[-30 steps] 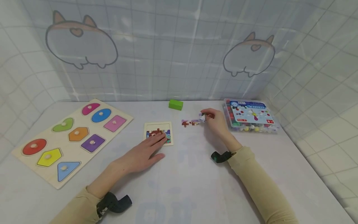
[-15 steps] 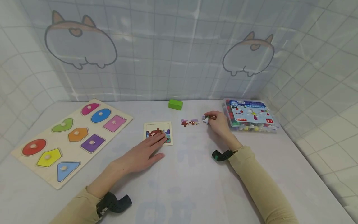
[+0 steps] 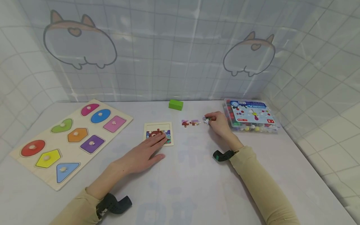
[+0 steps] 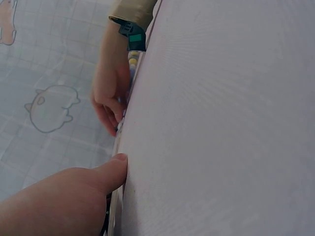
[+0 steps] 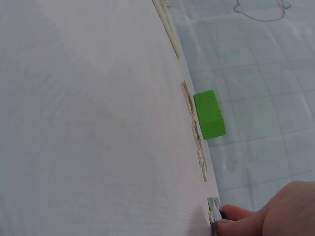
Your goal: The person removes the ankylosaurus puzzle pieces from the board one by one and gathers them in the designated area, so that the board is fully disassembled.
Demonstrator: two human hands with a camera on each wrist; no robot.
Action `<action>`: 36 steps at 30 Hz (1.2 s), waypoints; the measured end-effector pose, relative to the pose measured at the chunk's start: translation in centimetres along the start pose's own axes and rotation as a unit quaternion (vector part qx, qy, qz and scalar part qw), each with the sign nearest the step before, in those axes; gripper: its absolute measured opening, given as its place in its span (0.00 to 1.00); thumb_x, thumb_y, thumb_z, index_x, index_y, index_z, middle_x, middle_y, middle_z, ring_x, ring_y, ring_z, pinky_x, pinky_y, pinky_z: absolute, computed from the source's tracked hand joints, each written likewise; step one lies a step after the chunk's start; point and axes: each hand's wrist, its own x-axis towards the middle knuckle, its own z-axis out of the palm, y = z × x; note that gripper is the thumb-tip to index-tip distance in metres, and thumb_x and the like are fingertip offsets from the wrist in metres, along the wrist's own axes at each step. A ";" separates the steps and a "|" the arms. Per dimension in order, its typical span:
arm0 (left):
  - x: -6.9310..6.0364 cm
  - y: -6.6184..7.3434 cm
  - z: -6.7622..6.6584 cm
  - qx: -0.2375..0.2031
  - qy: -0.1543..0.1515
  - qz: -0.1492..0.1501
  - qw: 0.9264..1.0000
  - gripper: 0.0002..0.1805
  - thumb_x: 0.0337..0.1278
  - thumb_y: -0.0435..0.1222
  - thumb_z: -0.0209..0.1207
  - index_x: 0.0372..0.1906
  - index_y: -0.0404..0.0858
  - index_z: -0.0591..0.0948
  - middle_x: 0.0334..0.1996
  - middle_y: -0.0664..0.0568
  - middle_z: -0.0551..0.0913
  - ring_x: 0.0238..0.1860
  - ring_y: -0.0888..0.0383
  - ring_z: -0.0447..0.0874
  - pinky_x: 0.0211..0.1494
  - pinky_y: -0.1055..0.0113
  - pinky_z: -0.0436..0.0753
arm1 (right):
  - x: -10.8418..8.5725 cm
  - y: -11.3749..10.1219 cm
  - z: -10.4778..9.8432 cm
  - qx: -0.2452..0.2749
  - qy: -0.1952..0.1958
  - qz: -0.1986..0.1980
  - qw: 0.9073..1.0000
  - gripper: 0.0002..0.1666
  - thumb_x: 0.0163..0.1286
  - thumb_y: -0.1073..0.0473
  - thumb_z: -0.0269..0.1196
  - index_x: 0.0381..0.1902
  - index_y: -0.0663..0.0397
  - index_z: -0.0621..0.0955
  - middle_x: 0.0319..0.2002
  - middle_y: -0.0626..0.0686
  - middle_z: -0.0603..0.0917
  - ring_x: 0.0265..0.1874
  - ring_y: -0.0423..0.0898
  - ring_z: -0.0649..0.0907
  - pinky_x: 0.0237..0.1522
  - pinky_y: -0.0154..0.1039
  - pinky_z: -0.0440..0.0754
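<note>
My left hand (image 3: 142, 156) lies with straight fingers on a small wooden jigsaw tray (image 3: 150, 125), whose lower part holds picture pieces in brown and blue. Some of that picture is hidden under the fingers. Right of the tray, loose jigsaw pieces (image 3: 190, 123) form a short row on the table. My right hand (image 3: 221, 125) pinches another jigsaw piece (image 3: 205, 120) at the table surface, with a small gap between it and the row. In the right wrist view, thumb and finger meet at the edge of this jigsaw piece (image 5: 211, 206).
A green block (image 3: 176, 105) stands behind the loose pieces. At the right is a clear plastic case (image 3: 250, 115) of coloured balls. A wooden shape board (image 3: 63, 143) with knobbed pieces lies at the left. A patterned curtain (image 3: 168, 62) hangs behind the white table.
The right hand has shifted slightly right with its jigsaw piece, away from the row, and lowered a little. A gap now separates them. The left hand has stayed on the tray.
</note>
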 end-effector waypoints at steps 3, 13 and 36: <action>0.0 0.0 0.0 0.000 0.001 0.000 1.000 0.35 0.74 0.50 0.52 0.78 0.40 0.60 0.79 0.47 0.56 0.79 0.46 0.52 0.79 0.47 0.57 | 0.0 0.1 0.0 0.001 -0.009 -0.001 1.000 0.20 0.67 0.72 0.57 0.54 0.60 0.85 0.52 0.62 0.77 0.45 0.54 0.75 0.46 0.43 0.73; 0.0 0.0 -0.1 -0.002 -0.003 -0.002 1.000 0.36 0.74 0.50 0.52 0.78 0.40 0.60 0.79 0.47 0.56 0.79 0.46 0.51 0.79 0.47 0.57 | -0.2 -0.1 -0.3 0.012 -0.027 0.006 1.000 0.17 0.70 0.64 0.62 0.55 0.59 0.84 0.51 0.60 0.75 0.46 0.53 0.73 0.44 0.40 0.70; 0.1 0.1 0.1 -0.031 0.007 -0.024 0.999 0.36 0.71 0.50 0.56 0.77 0.41 0.62 0.79 0.49 0.58 0.78 0.46 0.54 0.77 0.47 0.62 | 0.0 0.1 0.0 0.003 -0.019 0.001 1.000 0.16 0.68 0.61 0.65 0.52 0.60 0.85 0.50 0.60 0.76 0.47 0.53 0.74 0.48 0.43 0.72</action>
